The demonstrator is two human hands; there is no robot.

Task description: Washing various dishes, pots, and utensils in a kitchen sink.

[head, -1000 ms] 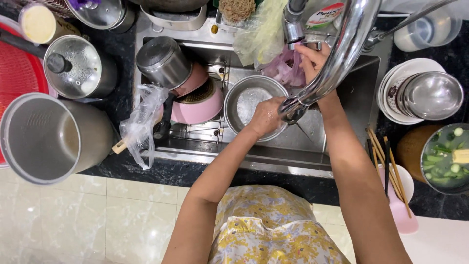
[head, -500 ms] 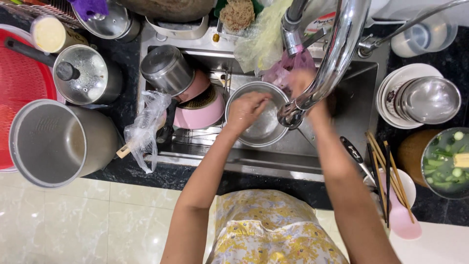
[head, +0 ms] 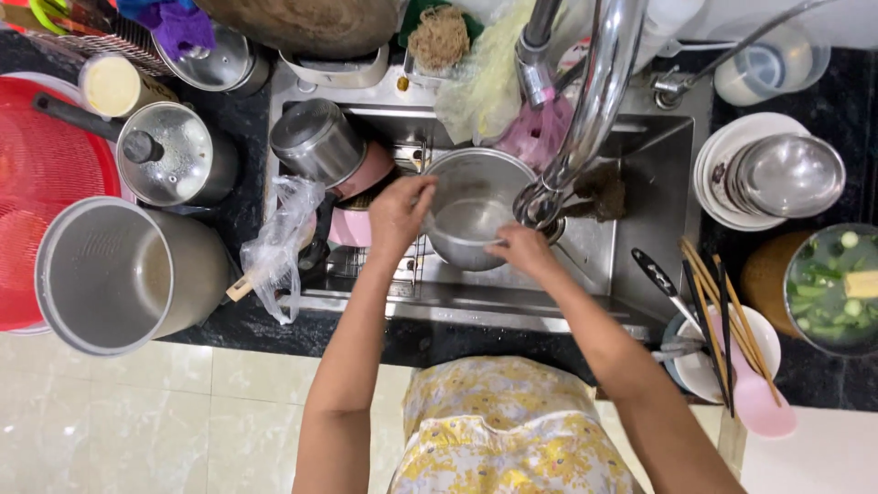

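Left hand [head: 400,212] is pinching the nine-o'clock rim of the round stainless-steel bowl [head: 471,220] in the steel sink [head: 654,187]; right hand [head: 519,249] is gripping its five-o'clock rim.

Round steel bowl [head: 471,215] sat upright in sink, mouth up, under curved tap. Inside bare, shiny, wet-looking. Left fingers [head: 416,194] gripped left rim; right fingers [head: 512,242] held near rim. Bowl lay just beside pink pot, between it and sink's right wall.

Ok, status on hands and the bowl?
Left hand and right hand both grip the steel bowl rim. Bowl under faucet, in sink. Pink pot crowds left.
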